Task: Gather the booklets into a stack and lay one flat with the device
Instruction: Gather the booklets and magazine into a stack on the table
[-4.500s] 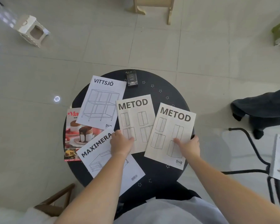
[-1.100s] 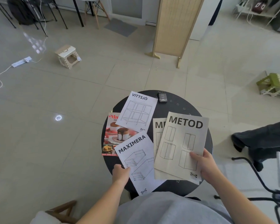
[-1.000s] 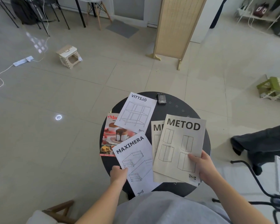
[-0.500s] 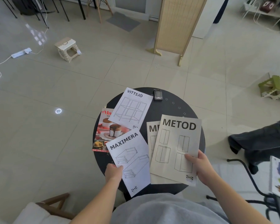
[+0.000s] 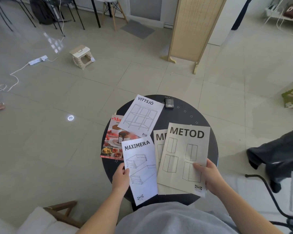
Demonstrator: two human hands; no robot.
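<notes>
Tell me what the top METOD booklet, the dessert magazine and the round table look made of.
Top METOD booklet: thin matte paper, greyish-beige, looks uncoated; no shine, edges lie soft. Dessert magazine: coated colour-printed paper, probably glossy, though no clear glare shows. Round table: dark, smooth, rigid top with small perforation clusters, likely painted metal; could be plastic.
</notes>
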